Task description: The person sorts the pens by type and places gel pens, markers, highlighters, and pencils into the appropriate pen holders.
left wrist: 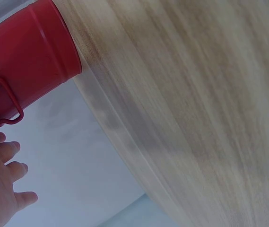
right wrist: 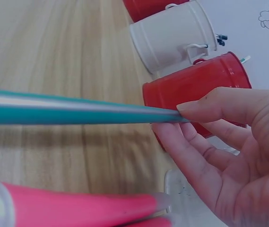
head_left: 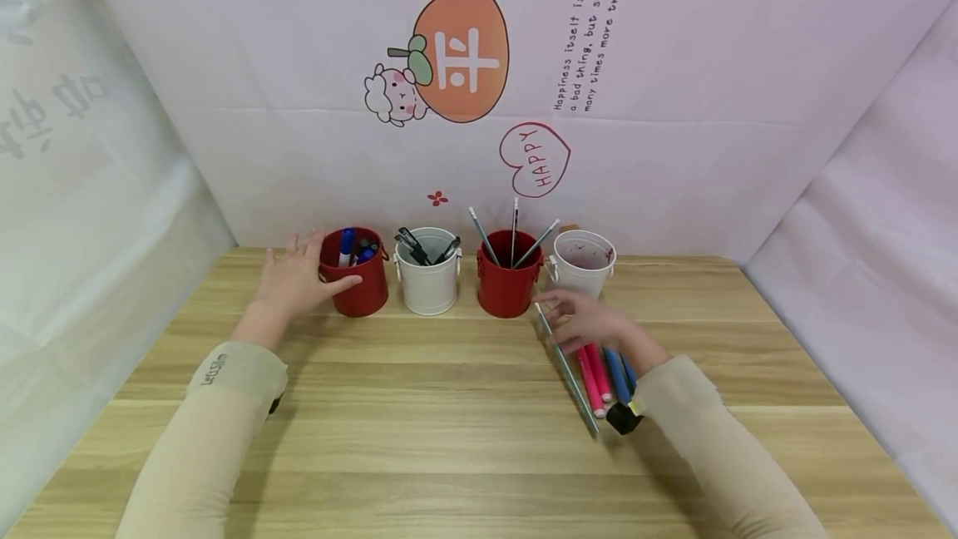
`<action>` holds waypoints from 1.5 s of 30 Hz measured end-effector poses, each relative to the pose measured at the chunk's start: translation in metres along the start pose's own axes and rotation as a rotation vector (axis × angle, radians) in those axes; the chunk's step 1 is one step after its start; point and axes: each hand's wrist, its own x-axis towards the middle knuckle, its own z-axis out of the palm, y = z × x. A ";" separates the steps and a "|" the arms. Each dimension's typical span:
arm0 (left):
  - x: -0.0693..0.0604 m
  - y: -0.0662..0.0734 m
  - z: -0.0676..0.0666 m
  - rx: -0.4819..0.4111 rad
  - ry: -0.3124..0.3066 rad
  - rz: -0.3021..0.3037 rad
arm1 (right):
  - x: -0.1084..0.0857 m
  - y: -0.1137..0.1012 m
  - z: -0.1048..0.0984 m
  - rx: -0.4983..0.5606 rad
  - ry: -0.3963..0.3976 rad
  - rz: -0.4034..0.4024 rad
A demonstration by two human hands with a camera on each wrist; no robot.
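My right hand [head_left: 591, 324] pinches a teal pencil [right wrist: 77, 109] near one end between thumb and fingers, in front of the right-hand buckets. The pencil slants toward the front, and in the right wrist view it shows above the wood. At the far left, my left hand [head_left: 293, 279] is spread at the side of a red bucket [head_left: 361, 294] with markers [head_left: 347, 246] in it; the thumb lies across its front. Whether the other fingers touch the bucket is hard to see. Another red bucket [head_left: 506, 294] holds 3 pencils [head_left: 485, 238].
A white bucket [head_left: 429, 289] with black pens [head_left: 414, 248] stands between the red ones. Rightmost is another white bucket [head_left: 580, 277], stained inside. Pink markers [head_left: 591, 381] and blue markers [head_left: 618, 377] lie under my right forearm. A printed cloth [head_left: 299, 106] hangs behind.
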 end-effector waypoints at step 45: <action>0.000 -0.001 0.001 0.010 0.008 0.006 | -0.001 -0.066 -0.012 0.550 0.653 -0.442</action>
